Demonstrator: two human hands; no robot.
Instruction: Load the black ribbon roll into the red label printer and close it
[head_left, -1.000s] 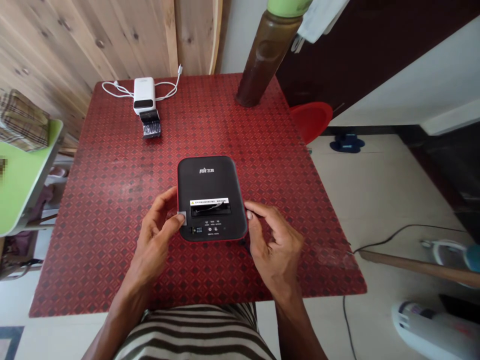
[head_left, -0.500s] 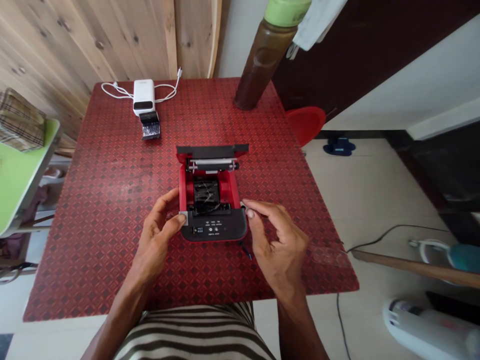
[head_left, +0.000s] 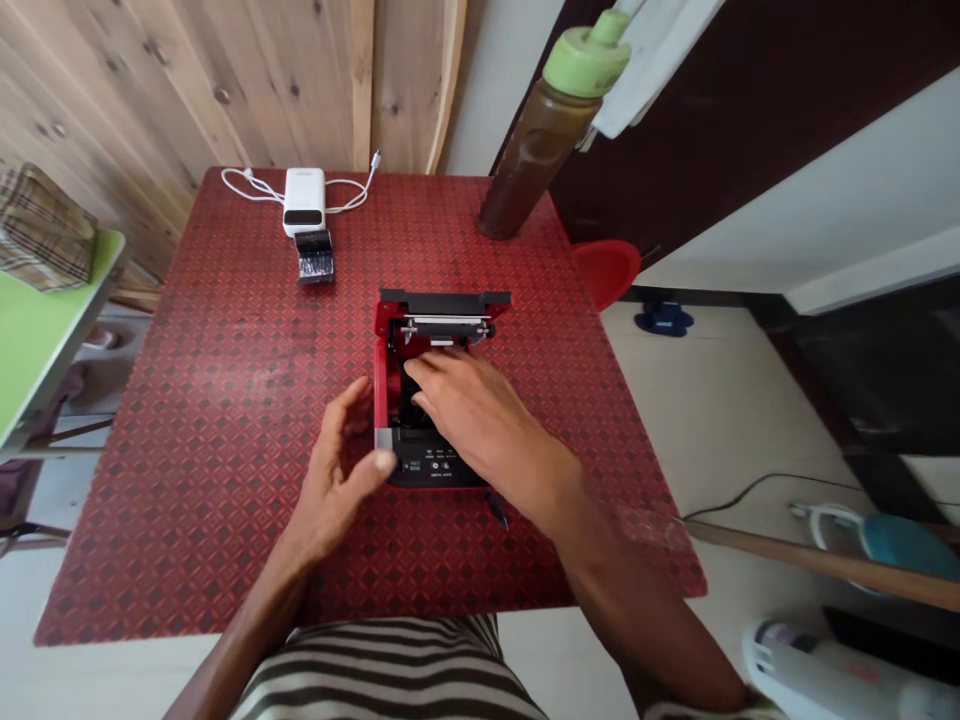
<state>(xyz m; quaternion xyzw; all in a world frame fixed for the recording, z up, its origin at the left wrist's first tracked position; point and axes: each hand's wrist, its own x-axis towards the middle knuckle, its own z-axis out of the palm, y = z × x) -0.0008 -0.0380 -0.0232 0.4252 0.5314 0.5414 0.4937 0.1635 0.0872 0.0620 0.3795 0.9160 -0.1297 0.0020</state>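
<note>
In the head view a small red and black printer (head_left: 435,472) stands on the table with its lid (head_left: 442,303) raised. My right hand (head_left: 487,410) reaches over the front panel into its bay. Its fingers curl down onto the black roll (head_left: 409,385) there and cover most of it; the fingertips are partly hidden. At the printer's left side is my left hand (head_left: 337,470), fingers apart from the thumb. The thumb tip lies at the grey front corner piece (head_left: 384,439), while the fingers are bent beside the red side wall.
A white power bank (head_left: 304,195) with a white cable lies at the back left, a black shiny strip (head_left: 315,258) against it. A tall brown bottle with a green cap (head_left: 536,150) stands at the back right. The table (head_left: 247,400) has a patterned red cover.
My right hand has left the printer's right side and moved left into the bay, over the black roll. My left hand has loosened slightly at the left side. The view has shifted a little.
</note>
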